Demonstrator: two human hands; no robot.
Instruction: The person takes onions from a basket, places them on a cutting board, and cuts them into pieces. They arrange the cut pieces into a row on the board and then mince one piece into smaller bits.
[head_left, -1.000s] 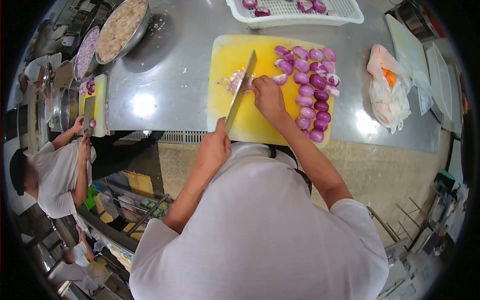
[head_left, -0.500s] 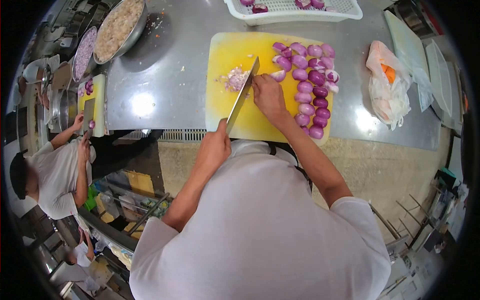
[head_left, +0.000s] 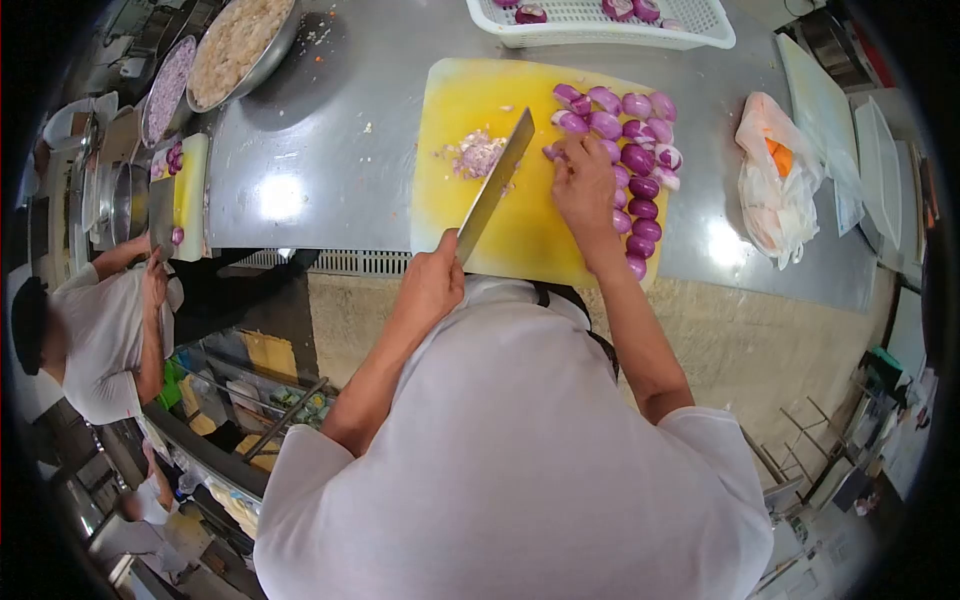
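Note:
In my left hand [head_left: 430,285] is the handle of a large knife [head_left: 495,185], whose blade points up and away over the yellow cutting board [head_left: 450,225]. Chopped onion [head_left: 477,155] lies just left of the blade. My right hand [head_left: 585,190] is right of the knife, at the left edge of the rows of peeled purple onion halves [head_left: 638,158]. Its fingers are closed round an onion piece [head_left: 549,152], mostly hidden by the fingers.
A white basket [head_left: 610,35] with onions stands beyond the board. Two bowls, of pale food [head_left: 240,50] and chopped onion [head_left: 168,90], are at upper left. A plastic bag [head_left: 780,190] lies right. A co-worker [head_left: 110,330] with a knife works at another board, left.
My right hand has moved right, away from the blade to the onion halves. The knife is slightly farther right, and the co-worker's hands are lower in view.

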